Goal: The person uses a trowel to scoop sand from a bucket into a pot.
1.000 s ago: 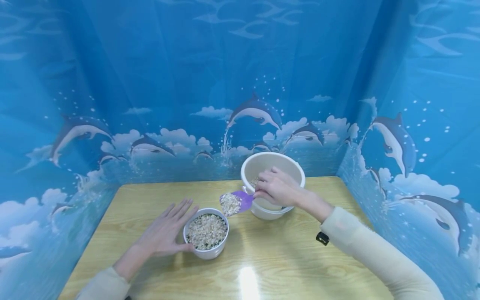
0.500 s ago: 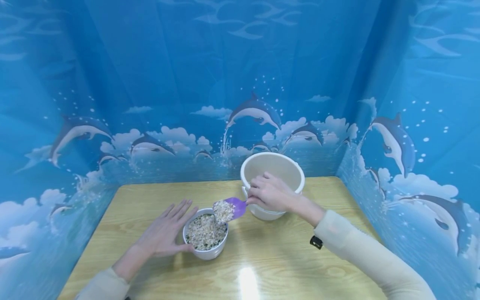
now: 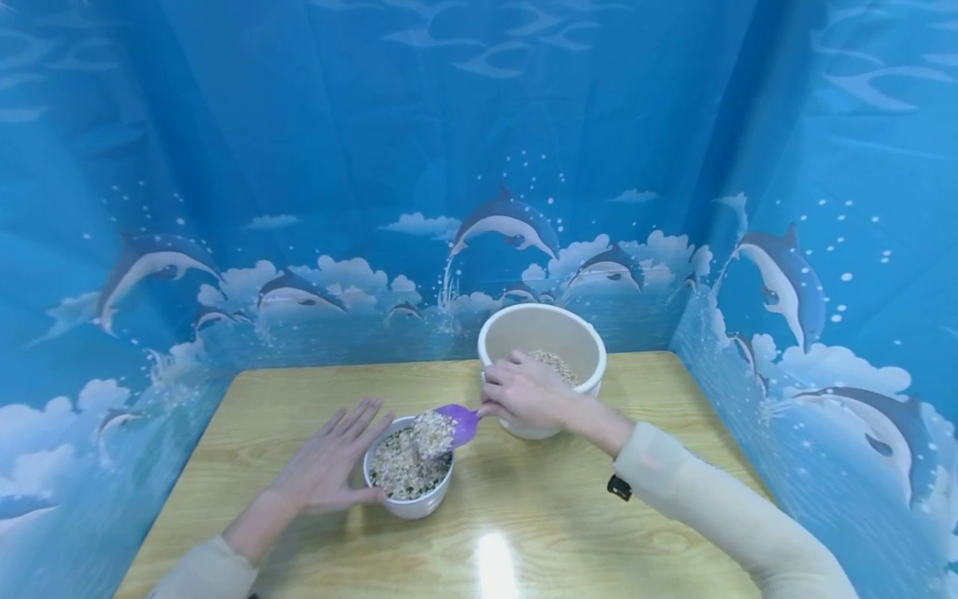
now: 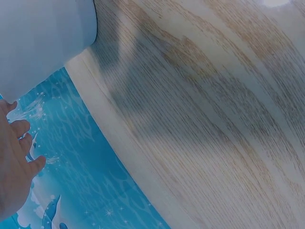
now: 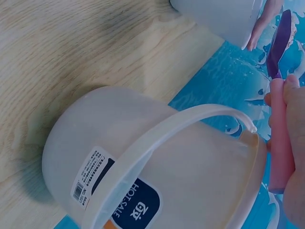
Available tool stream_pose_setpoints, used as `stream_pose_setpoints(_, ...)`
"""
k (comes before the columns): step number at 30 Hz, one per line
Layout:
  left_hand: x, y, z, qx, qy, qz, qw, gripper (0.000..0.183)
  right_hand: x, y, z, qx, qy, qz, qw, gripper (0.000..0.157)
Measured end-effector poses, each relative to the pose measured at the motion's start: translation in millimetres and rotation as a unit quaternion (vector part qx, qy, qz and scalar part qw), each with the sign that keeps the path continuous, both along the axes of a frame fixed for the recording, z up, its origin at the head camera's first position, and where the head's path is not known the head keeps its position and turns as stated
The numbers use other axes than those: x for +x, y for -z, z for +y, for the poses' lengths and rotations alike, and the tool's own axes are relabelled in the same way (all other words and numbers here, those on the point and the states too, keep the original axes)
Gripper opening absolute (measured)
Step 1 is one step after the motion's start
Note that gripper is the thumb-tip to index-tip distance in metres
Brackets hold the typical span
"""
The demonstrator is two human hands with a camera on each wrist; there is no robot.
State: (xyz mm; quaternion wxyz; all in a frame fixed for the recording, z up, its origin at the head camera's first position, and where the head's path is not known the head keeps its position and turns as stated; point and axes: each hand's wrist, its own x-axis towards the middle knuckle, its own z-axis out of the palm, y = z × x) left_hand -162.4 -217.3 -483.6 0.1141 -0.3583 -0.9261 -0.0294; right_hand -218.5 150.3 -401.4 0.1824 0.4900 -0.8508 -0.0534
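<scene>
A purple scoop (image 3: 464,425) with a pink handle (image 5: 281,138) is gripped by my right hand (image 3: 528,391). Pale grain or oat-like flakes (image 3: 433,434) lie on its blade, which tilts over the right side of a white bowl (image 3: 416,508). That bowl holds similar flakes with dark green bits among them. My left hand (image 3: 333,462) has its fingers spread beside the bowl, the thumb at its near left rim. Behind my right hand stands a white bucket (image 3: 540,312) with more flakes inside. Its lowered handle (image 5: 167,131) shows in the right wrist view.
The wooden table (image 3: 584,516) carries the bowl and bucket. A blue dolphin-print curtain (image 3: 374,166) surrounds its back and sides. A printed label (image 5: 138,205) is on the bucket's side. A dark wrist strap piece (image 3: 619,487) hangs under the right sleeve.
My right hand has moved left with the loaded scoop, from beside the bucket to over the bowl. The left hand has stayed at the bowl.
</scene>
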Motion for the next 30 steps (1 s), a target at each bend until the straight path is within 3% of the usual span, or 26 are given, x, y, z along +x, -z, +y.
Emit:
stream_pose_setpoints(13,0.7,1.1,-0.2,0.0,-0.001,-0.001,1.0,0.118,0.4,2.2,-7.2,0.011,0.009,-0.014,1.0,0.032)
stream_pose_setpoints(30,0.8,0.5,-0.2,-0.005,-0.002,-0.001,1.0,0.117,-4.5,-5.4,-17.6,0.078,0.011,0.015,0.997,0.038)
